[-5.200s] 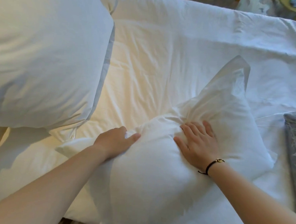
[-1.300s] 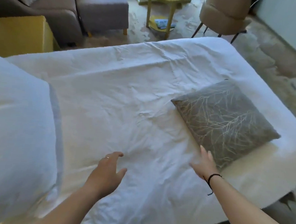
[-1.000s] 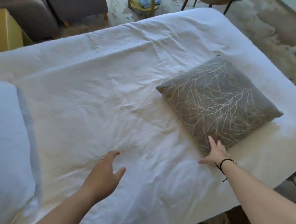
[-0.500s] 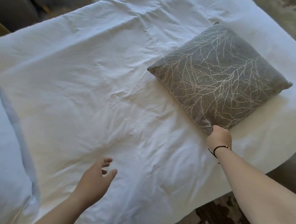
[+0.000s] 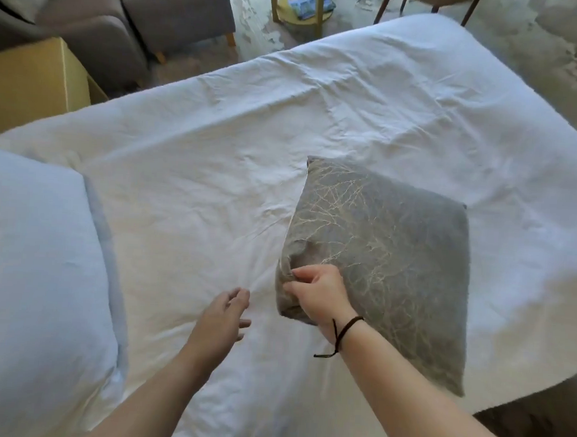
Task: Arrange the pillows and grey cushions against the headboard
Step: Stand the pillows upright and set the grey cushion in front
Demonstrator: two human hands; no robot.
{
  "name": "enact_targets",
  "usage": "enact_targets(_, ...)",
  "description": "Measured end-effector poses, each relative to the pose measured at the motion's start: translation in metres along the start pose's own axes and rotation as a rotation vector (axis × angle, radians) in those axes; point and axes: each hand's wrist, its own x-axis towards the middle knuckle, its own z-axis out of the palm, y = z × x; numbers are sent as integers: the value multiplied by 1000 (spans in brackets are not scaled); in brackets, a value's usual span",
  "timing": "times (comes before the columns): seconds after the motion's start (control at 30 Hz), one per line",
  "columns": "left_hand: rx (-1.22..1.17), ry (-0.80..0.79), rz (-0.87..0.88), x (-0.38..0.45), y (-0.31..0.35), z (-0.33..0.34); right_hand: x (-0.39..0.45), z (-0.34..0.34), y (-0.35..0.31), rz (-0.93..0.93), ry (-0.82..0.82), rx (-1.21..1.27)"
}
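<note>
The grey cushion [image 5: 388, 257] is held over the R half of the white bed sheet [image 5: 285, 118], tilted, w/ its near-left edge raised; whether the far corners touch the sheet cannot be told. It is gripped by the right hand [image 5: 319, 297] at the near-left edge: fingers are closed tight on a fold of the cover, thumb side toward the cushion face. A dark cord band [image 5: 341, 331] is worn on that wrist. The left hand [image 5: 221, 318] is held spread above the sheet, fingers apart, nothing in it, just beside the cushion's lower-left corner but not touching it. A white pillow [image 5: 37, 272] is seen at the L edge of the frame, approx. level w/ the left forearm. The sheet is creased across the centre. Beyond the bed: a grey sofa [image 5: 124, 16], a yellow box [image 5: 33, 84] and a small yellow side table [image 5: 301, 8] on the floor.
</note>
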Motion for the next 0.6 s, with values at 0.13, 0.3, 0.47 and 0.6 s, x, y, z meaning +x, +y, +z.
enact_targets(0.13,-146,30,77,-30,47,-55,-65,92,-50,-142,-328,245)
enact_targets(0.3,-75,-48,57,-76,65,-157,-104,162,-80,-241,-495,221)
enact_targets(0.47,30,131,18,-92,30,-168,-89,159,-93,-294,-776,-270)
enact_targets(0.6,101,134,57,-103,-16,-151,-26,139,-135,-668,-624,-1030)
